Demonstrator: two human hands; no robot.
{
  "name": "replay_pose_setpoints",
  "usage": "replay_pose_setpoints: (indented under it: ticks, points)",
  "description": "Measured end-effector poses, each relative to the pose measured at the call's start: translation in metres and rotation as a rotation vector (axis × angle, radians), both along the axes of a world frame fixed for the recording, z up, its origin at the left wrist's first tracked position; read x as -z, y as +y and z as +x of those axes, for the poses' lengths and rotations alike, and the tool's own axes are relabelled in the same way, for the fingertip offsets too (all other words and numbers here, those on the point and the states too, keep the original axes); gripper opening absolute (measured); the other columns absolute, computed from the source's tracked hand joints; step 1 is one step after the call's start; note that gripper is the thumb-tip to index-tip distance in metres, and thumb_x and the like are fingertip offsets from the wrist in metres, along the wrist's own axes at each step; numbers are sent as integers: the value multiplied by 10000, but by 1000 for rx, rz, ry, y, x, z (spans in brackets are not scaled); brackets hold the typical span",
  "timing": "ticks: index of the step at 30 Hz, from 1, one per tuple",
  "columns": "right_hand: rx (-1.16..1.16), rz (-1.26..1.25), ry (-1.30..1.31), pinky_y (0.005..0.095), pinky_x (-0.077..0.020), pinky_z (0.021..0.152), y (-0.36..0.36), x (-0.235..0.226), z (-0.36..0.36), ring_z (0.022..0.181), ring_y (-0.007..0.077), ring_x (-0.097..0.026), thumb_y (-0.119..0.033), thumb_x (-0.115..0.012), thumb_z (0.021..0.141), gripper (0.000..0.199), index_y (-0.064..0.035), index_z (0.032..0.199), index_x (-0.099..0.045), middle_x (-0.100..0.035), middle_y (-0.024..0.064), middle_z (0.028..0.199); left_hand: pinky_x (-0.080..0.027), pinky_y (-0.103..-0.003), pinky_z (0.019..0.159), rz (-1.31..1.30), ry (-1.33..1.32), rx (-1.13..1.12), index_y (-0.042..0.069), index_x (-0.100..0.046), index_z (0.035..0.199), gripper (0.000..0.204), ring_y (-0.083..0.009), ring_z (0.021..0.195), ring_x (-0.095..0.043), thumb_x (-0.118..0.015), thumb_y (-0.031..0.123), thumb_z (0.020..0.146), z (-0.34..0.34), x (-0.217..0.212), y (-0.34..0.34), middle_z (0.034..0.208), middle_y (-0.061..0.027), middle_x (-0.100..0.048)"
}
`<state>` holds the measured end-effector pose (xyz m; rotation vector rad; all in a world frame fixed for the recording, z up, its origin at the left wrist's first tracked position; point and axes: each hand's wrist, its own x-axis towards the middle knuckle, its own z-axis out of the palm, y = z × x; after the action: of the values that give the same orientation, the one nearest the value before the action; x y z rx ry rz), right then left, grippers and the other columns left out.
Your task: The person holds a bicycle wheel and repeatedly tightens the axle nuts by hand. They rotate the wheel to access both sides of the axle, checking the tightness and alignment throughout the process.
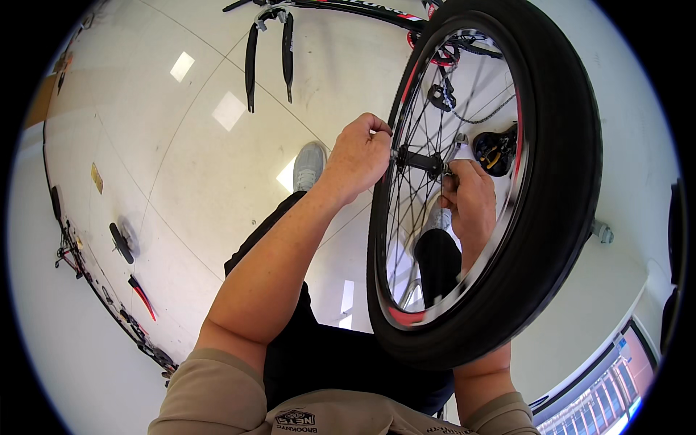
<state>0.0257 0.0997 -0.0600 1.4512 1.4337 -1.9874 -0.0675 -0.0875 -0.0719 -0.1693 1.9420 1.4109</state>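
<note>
A bicycle wheel (562, 145) with a black tyre, a red and silver rim and black spokes stands upright in front of me. Its black hub (420, 161) lies roughly level between my hands. At the left end of the axle, my left hand (360, 159) is closed, thumb and fingers pinched on the axle end. My right hand (471, 199) shows through the rim opening, its fingers curled round the other axle end. The tyre covers most of my right forearm. Both fingertip grips are partly hidden. The rim and spokes look slightly blurred.
A black bicycle frame (355, 9) lies at the far side, its fork (288, 58) pointing toward me. Beyond the spokes are a derailleur (441, 96) and a black and yellow item (496, 151). A small wheel (122, 243) and a red-black strip (142, 297) lie on the left floor.
</note>
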Motion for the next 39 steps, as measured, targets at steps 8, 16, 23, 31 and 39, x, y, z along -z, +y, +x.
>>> replay_pose_setpoints:
  ticks: [8,16,23,31,39]
  points:
    - [145,-60,84,320,-374,524,-9,-8,2,531,108,-377,-122,-523,942,118,-21,894,-562,-449,26,674,-468,-290,536,-10,25,-4,1,-601,1041,216,-117,639,-564,-486,159,951,0,1,1,737,-56,-563]
    - [95,50,120,326,-363,514,-15,-11,-2,528,107,-366,-122,-529,937,117,-20,892,-563,-434,21,662,-469,-286,542,-1,30,-14,1,-600,1036,237,-114,632,-559,-495,203,971,1,4,0,724,-45,-549]
    - [54,126,102,327,-362,519,-20,-17,-4,534,108,-372,-138,-522,937,141,-14,894,-574,-434,14,652,-469,-284,546,-24,-29,-18,-6,-601,1003,317,-111,628,-555,-489,291,998,-1,-8,1,722,-38,-536]
    - [72,46,120,324,-359,533,-9,-1,2,532,107,-364,-142,-525,941,141,-23,879,-570,-418,4,626,-466,-277,538,-29,13,-15,3,-597,980,436,-106,621,-554,-493,424,1025,0,0,2,693,-19,-509]
    - [47,87,154,330,-364,537,-20,-19,-2,527,108,-350,-137,-520,944,141,-32,859,-558,-401,-2,621,-460,-279,530,-26,13,-21,6,-600,979,479,-113,610,-549,-480,467,1029,0,-2,1,687,-22,-500]
